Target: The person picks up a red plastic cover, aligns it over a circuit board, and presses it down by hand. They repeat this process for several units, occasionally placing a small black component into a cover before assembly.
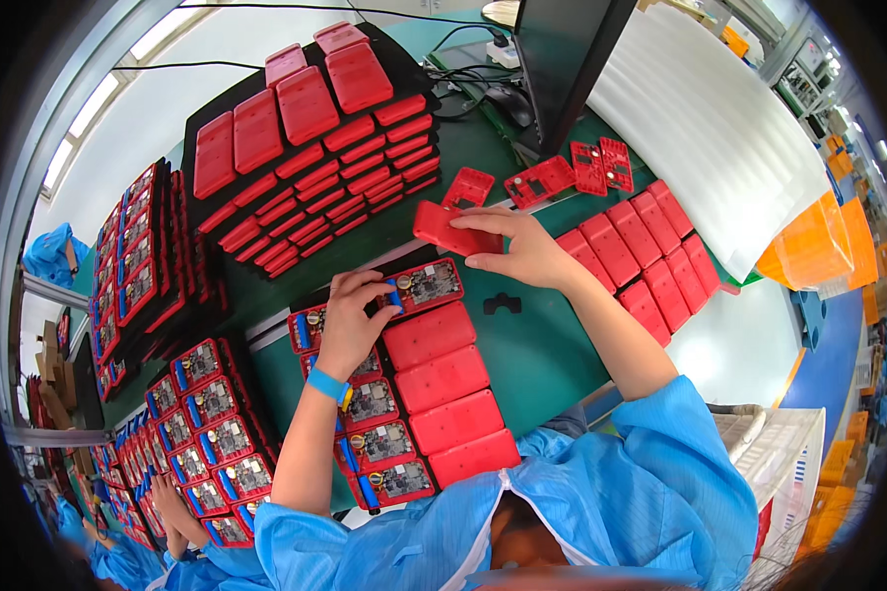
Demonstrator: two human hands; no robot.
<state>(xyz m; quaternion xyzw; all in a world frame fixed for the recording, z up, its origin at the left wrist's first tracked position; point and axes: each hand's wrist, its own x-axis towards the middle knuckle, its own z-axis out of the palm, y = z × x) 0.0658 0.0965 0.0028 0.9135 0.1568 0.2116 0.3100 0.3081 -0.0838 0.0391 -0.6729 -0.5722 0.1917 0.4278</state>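
Note:
My right hand grips a red plastic cover by its right end, holding it above the green bench. With thumb and fingers closed, my left hand pinches at a blue cylindrical battery in an open red case with a circuit board, at the far end of a tray. Below that case, several closed red cases form a column. Left of them runs a column of open cases with boards and blue batteries, partly hidden by my left hand and forearm. A blue band circles my left wrist.
Black trays stacked with red covers stand at the far left. More trays of open cases lie left, near a co-worker's hand. Red covers line the right side. A monitor and loose red parts sit behind.

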